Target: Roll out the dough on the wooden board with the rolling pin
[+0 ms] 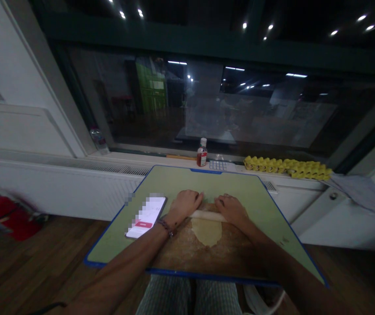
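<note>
Dim light is prevailing. Beyond the left hand (184,204), the dark, rectangular glass window (220,109) is mirroring small white lights (296,75); left of that hand, the white, rectangular phone screen (151,213) is glowing, partly pixelated. Wide-angle distortion is stretching the edges.

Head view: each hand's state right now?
Left hand: on the rolling pin, left end; whether closed cannot be told.
Right hand: likewise, at its right end.

No writing is legible: marks on the phone screen (149,214) and the label (203,156) of the bottle (202,148) are too blurred.
</note>
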The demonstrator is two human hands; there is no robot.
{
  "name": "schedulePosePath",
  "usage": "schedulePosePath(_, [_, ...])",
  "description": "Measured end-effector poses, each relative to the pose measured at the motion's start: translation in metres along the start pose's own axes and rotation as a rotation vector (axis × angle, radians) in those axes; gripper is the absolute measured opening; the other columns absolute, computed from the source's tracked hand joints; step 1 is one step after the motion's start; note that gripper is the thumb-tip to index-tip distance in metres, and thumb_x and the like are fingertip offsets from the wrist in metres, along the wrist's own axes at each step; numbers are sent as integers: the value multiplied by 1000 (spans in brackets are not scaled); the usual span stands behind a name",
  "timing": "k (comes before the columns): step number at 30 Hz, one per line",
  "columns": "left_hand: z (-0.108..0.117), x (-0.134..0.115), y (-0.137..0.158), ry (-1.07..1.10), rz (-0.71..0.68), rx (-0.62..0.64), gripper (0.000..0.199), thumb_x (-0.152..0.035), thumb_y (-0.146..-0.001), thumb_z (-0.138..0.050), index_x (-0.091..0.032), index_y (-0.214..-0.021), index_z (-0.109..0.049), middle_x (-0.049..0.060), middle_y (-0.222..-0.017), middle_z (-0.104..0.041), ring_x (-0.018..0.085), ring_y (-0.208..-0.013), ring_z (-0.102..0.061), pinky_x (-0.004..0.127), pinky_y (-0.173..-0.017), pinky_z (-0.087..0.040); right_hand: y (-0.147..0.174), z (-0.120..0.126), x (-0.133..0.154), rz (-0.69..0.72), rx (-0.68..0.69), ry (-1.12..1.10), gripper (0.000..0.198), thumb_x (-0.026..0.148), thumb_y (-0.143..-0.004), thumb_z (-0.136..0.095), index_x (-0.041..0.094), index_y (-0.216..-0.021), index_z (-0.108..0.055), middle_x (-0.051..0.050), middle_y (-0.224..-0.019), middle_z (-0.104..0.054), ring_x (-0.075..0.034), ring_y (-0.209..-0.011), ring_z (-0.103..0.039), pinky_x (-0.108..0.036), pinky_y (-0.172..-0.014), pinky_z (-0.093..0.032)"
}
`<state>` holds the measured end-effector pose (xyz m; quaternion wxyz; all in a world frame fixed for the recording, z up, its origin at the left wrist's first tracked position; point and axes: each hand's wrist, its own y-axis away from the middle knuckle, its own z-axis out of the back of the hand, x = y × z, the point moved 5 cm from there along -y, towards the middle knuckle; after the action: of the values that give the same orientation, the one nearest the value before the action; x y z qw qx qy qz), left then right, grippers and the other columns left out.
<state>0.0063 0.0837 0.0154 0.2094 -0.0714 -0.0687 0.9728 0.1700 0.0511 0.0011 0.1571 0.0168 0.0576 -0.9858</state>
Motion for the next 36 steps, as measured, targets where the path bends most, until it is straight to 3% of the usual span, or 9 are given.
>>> schedulePosePath(4, [3, 0, -10, -9, 10, 25, 58, -44, -104, -29, -14, -91, -77, 16, -89, -75, 25, -88, -71, 32, -77, -48, -15, -4, -9, -78, 29, -62, 50, 37, -104, -24, 18, -103, -69, -9, -101, -73, -18, -93, -65, -28, -80, -41])
schedulePosePath(9, [2, 2, -23, -13, 19, 28, 51, -44, -102, -34, -16, -97, -77, 14, -93, -75, 25, -91, -71, 32, -77, -48, -29, -7, -16, -74, 24, -114, 46, 37, -104, -28, 21, -102, -71, -6, -104, -74, -17, -96, -65, -25, -81, -39])
schedulePosePath(18, [-2, 12, -39, -15, 77, 18, 46, -44, -102, -37, -17, -99, -73, 10, -95, -75, 23, -93, -70, 36, -81, -50, -47, -8, -22, -55, -60, -133, 45, 35, -103, -31, 19, -99, -73, -7, -104, -74, -18, -104, -60, -26, -95, -34])
schedulePosePath(26, [-4, 14, -46, -1, 97, 29, 40, -48, -101, -46, -15, -98, -69, 6, -95, -73, 19, -91, -68, 40, -87, -51, -51, -9, -25, -59, -93, -141, 45, 34, -103, -31, 18, -102, -73, -8, -103, -73, -18, -108, -57, -27, -97, -34])
schedulePosePath(32, [-3, 13, -44, 4, 86, 15, 42, -44, -102, -40, -16, -100, -72, 10, -97, -74, 22, -94, -69, 38, -85, -50, -50, -10, -24, -71, -55, -157, 46, 34, -103, -29, 19, -104, -72, -8, -106, -73, -19, -109, -56, -28, -100, -33])
schedulePosePath(36, [-4, 11, -37, 18, 54, 21, 45, -41, -101, -36, -18, -98, -75, 13, -95, -75, 25, -94, -70, 34, -81, -49, -43, -18, -27, -151, -18, -168, 45, 38, -103, -27, 22, -113, -69, -8, -122, -67, -21, -123, -49, -34, -108, -27])
